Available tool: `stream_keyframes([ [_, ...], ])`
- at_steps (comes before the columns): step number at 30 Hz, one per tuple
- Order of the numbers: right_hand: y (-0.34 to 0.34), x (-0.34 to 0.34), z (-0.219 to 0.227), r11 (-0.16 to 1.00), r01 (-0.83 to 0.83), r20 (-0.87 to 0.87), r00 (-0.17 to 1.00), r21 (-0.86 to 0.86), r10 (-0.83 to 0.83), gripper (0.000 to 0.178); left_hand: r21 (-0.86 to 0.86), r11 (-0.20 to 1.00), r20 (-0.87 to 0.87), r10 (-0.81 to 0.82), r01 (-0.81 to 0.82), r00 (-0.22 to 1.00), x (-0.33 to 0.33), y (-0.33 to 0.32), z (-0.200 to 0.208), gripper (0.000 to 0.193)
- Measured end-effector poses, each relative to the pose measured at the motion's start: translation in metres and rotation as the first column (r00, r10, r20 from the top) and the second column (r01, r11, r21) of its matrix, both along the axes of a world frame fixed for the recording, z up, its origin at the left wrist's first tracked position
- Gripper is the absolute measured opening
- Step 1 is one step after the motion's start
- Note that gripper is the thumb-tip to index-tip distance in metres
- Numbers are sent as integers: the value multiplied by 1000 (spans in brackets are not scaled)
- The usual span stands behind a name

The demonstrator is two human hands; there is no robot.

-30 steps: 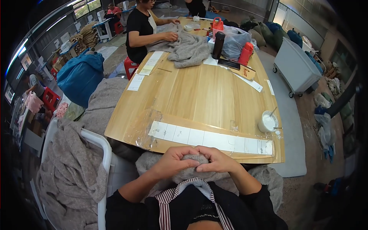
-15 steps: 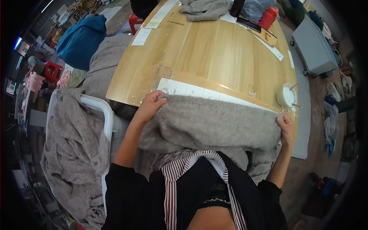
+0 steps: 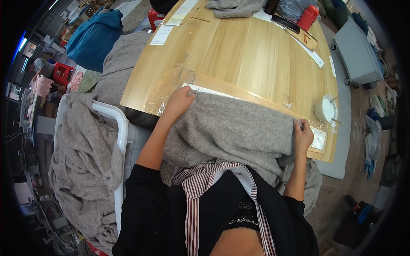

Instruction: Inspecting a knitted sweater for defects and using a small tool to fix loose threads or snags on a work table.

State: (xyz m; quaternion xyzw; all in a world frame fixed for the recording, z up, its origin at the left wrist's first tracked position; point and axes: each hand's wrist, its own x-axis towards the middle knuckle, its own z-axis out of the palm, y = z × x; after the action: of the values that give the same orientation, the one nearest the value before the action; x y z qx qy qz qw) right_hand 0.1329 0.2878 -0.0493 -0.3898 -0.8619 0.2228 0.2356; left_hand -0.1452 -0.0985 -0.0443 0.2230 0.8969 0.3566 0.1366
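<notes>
A grey knitted garment (image 3: pixel 239 121) is stretched across the near edge of the wooden table (image 3: pixel 222 47), its lower part hanging down toward my lap. My left hand (image 3: pixel 180 101) is closed on its upper left corner. At the upper right corner my right hand (image 3: pixel 303 133) pinches the fabric between thumb and fingers. Beneath the cloth's far edge a white marked strip (image 3: pixel 213 92) shows on the tabletop. Another white piece (image 3: pixel 318 138) lies at the table's near right corner, just beyond my right hand. Which part of the garment is held, I cannot tell.
A white bin (image 3: pixel 121 128) heaped with grey knitwear (image 3: pixel 85 158) stands at my left. On the table's right are a white tub (image 3: pixel 326 109) with sticks in it, a phone (image 3: pixel 285 24) and a red bottle (image 3: pixel 308 18). More grey knitwear (image 3: pixel 237 7) lies at the far edge.
Both hands have moved the garment farther onto the table, covering more of the white strip. My right hand has shifted left, uncovering the white piece at the corner.
</notes>
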Motion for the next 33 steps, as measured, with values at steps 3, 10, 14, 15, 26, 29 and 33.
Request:
stream_keyframes([
  [3, -1, 2, -1, 999, -15, -13, 1000, 38, 16, 22, -52, 988, -101, 140, -146, 985, 13, 3, 8, 31],
  [10, 1, -8, 5, 987, -141, -97, 984, 75, 148, 17, 268, 962, -702, 161, 48, 694, 67, 42, 33, 18],
  [14, 0, -19, 10, 982, -174, -84, 980, 73, 180, 17, 396, 918, -457, 193, 4, 868, 25, 72, 50, 22],
  [15, -1, -22, 11, 984, -170, -45, 984, 46, 172, 18, 395, 918, -436, 209, -22, 876, -5, 81, 56, 25],
  [26, -5, -24, 21, 994, -111, -66, 992, -12, 110, 17, -359, 931, -196, -1, -70, 981, -195, 157, 51, 53],
  [29, -4, -25, 22, 992, -116, -78, 991, -57, 111, 17, -395, 918, -195, -130, 44, 972, -184, 198, 46, 54],
  [33, -2, -24, 21, 991, -124, -96, 988, -48, 119, 17, -416, 891, -150, -263, 181, 953, -163, 247, 54, 56],
])
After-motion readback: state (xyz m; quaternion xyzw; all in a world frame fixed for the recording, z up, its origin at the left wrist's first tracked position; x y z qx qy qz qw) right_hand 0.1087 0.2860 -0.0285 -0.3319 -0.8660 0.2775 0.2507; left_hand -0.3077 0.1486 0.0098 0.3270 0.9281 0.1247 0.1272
